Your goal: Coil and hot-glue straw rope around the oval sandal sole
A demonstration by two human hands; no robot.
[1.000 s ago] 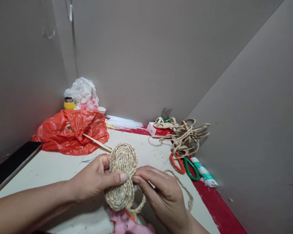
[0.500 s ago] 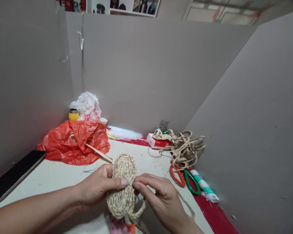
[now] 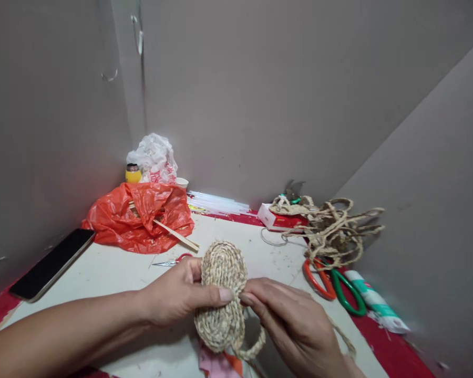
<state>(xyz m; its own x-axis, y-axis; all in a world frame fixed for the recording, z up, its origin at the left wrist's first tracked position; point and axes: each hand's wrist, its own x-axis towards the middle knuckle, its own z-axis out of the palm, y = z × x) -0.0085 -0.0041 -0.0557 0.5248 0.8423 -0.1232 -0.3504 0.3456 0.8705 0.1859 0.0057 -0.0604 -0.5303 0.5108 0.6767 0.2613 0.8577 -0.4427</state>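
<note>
An oval coil of braided straw rope (image 3: 223, 265), sole-shaped and narrowed at its middle, is held up above the table. My left hand (image 3: 183, 294) grips it from the left, thumb pressed across the front and fingers hidden behind. At its right edge my right hand (image 3: 295, 320) pinches close to the waist of the coil; what exactly lies between thumb and forefinger is hidden. A loose end of the braided rope (image 3: 256, 346) loops down from the lower right of the coil. Beneath it a pink and orange piece (image 3: 216, 363) shows partly.
Small scissors (image 3: 169, 261) lie behind my left hand. A red plastic bag (image 3: 137, 218) with sticks and a phone (image 3: 53, 265) are at left. Rope (image 3: 335, 231), large scissors with orange and green handles (image 3: 349, 294) and a tube (image 3: 378, 302) are at right. Grey panels (image 3: 260, 105) enclose the table.
The view has tilted down and turned left, so everything appears shifted right in the picture. Both hands keep nearly the same hold on the coil.
</note>
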